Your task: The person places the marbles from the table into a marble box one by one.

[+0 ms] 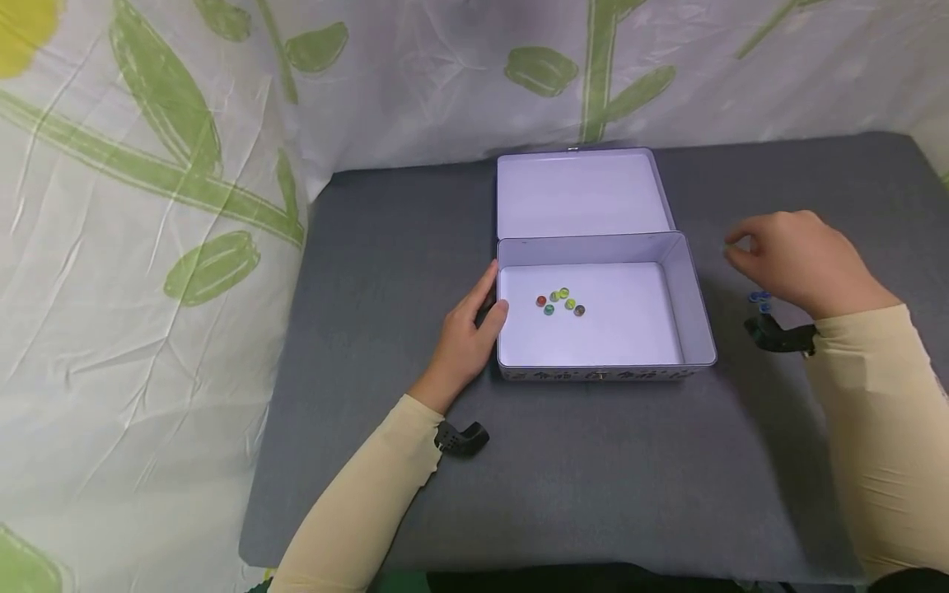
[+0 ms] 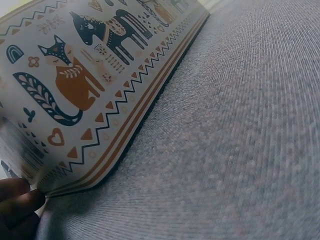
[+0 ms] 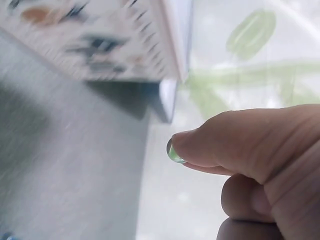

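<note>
Grey felt-covered tabletop (image 1: 593, 461) lies beneath both hands; open white rectangular tin box (image 1: 697, 313) sits between them, left hand (image 1: 465, 338) resting relaxed against its near-left wall; right hand (image 1: 797, 259), beside the box, pinches a small green glass bead (image 3: 173, 151).

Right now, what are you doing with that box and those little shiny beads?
A person's left hand rests against the side of an open tin box on a grey table. Six coloured glass beads lie inside. The right hand, beside the box, pinches a greenish bead. A few blue beads lie on the table under that hand.
</note>
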A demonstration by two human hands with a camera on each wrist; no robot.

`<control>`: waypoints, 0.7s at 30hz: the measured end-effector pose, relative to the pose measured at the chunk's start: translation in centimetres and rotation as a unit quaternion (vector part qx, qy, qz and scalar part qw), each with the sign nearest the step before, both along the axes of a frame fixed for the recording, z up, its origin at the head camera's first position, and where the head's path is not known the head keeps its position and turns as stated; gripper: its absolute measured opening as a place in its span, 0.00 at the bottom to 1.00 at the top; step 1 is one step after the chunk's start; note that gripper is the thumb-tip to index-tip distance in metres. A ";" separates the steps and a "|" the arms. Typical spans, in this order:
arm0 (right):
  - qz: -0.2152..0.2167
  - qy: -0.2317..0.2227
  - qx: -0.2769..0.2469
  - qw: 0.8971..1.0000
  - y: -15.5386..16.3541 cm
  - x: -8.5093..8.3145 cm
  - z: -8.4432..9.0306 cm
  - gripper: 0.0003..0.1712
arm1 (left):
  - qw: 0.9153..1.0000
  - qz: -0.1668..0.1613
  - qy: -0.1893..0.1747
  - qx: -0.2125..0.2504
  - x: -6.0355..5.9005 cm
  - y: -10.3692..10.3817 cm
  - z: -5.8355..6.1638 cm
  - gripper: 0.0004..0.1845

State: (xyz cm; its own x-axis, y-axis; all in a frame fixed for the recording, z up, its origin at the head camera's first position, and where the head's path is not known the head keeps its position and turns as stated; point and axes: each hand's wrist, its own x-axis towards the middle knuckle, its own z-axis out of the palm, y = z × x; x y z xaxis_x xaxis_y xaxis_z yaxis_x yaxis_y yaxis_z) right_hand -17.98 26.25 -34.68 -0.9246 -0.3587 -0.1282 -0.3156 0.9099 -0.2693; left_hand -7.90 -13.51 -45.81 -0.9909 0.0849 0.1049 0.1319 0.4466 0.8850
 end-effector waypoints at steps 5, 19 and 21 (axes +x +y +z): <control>0.017 0.006 -0.011 1.000 -2.2 -0.1 1.0 0.16 | 1.000 -0.001 -0.001 -0.004 -0.2 -0.1 0.0 0.33; 0.069 -0.042 -0.053 0.995 -9.9 -0.2 1.4 0.14 | 1.000 0.001 0.001 -0.005 -0.2 -0.1 -0.1 0.33; 0.074 -0.043 -0.058 0.995 -10.8 -0.1 1.2 0.13 | 1.000 0.000 0.000 -0.006 -0.2 0.0 0.0 0.33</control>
State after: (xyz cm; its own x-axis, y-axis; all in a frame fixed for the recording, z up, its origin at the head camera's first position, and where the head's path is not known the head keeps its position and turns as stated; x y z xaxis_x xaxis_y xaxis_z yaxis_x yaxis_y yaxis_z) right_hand -18.06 15.48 -33.45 -0.8477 -0.5078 -0.1536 -0.4158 0.8157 -0.4021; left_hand -8.06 -13.54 -45.83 -0.9910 0.0853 0.1030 0.1308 0.4578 0.8794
